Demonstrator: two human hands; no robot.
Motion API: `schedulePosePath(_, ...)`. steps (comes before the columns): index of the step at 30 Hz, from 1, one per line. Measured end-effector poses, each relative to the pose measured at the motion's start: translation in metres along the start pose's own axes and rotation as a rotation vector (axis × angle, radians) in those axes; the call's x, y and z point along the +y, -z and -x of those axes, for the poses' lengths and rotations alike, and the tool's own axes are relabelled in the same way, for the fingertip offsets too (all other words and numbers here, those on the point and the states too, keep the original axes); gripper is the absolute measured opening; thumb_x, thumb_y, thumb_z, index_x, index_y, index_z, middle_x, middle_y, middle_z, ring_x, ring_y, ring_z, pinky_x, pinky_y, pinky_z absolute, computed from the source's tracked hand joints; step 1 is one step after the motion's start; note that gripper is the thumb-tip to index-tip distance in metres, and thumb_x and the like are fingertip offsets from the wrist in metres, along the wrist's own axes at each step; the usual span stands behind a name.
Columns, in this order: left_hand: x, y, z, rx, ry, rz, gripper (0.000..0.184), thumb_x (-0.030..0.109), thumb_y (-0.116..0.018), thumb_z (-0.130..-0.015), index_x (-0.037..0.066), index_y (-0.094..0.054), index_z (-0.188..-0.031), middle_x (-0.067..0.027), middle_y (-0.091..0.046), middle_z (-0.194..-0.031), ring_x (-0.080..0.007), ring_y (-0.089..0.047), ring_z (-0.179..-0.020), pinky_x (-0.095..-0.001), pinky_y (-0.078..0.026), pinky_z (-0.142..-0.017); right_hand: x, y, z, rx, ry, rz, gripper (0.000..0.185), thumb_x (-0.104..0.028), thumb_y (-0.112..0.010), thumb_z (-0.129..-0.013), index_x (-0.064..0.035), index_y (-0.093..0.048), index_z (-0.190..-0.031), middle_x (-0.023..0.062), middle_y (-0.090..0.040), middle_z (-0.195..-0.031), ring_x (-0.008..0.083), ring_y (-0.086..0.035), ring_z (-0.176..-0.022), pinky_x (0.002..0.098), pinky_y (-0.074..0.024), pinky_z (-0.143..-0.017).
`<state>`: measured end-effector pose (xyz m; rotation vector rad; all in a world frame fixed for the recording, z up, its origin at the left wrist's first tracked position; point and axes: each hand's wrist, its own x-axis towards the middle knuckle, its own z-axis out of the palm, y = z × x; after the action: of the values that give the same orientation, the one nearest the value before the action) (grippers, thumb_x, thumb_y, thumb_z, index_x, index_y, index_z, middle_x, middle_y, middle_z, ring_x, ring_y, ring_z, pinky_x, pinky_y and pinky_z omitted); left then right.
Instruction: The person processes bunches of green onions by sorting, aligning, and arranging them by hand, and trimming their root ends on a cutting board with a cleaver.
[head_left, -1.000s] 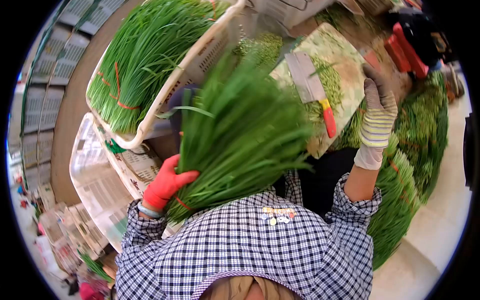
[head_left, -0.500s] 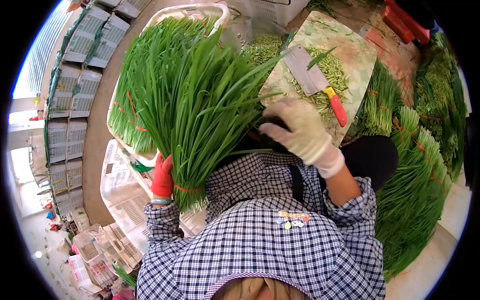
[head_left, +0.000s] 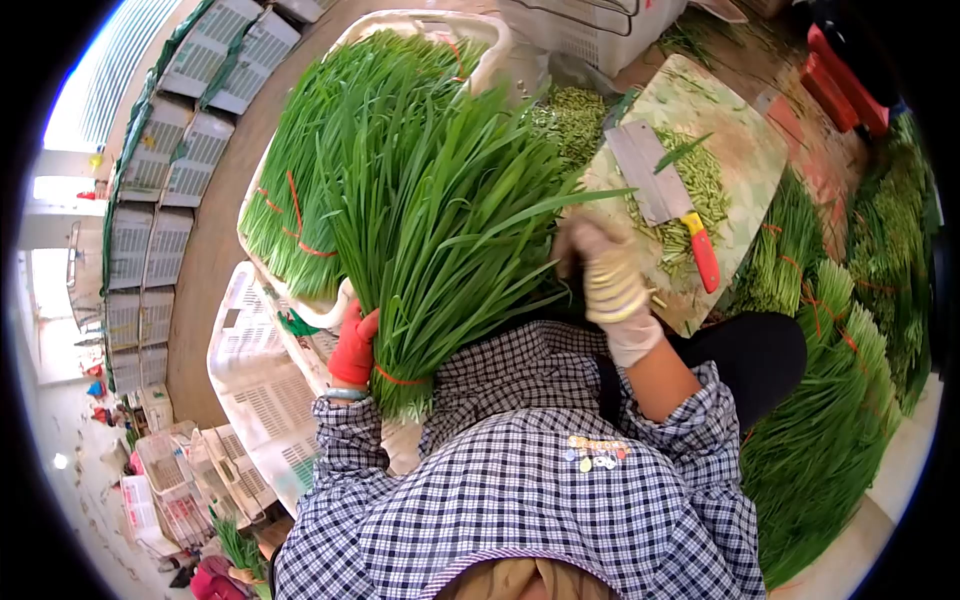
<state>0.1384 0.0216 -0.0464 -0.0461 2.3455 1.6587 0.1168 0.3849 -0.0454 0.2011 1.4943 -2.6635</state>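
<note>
My left hand, in a red glove, is closed around the lower stems of a large bunch of Chinese chives. An orange-red band ties the bunch near its pale cut ends, and the long leaves fan up and to the right. At the right side of those leaves is my right hand, in a pale glove with yellowish stripes. Its fingers are smeared by motion, so I cannot tell whether they grip any leaf. A cleaver with a red and yellow handle lies on the cutting board, beside chopped stem pieces.
Behind the held bunch, a white basket carries more banded chives. Several chive bunches are heaped on my right. Another white crate stands at my left, and stacked crates line the far left. A red stool-like object is at upper right.
The whole view has shifted, so most things appear farther right. My right hand has gone from spread fingers to a blurred, more curled pose by the leaves. My left hand keeps its hold.
</note>
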Motion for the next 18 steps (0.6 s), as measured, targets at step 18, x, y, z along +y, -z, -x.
schedulePosePath(18,0.133,-0.002,0.033,-0.348,-0.041,-0.246,0.097,0.048,-0.077,-0.075,0.0,-0.035,-0.147,-0.0172,-0.051,-0.14,-0.0274,-0.051,-0.127,-0.0404,-0.033,-0.111,0.009,0.07,0.061,0.189,0.048,0.429,0.043,-0.024,-0.049,-0.098,0.002,-0.05,-0.132,0.0161,-0.057,-0.128,0.0254,-0.057,-0.112,0.0359,-0.0473,-0.096)
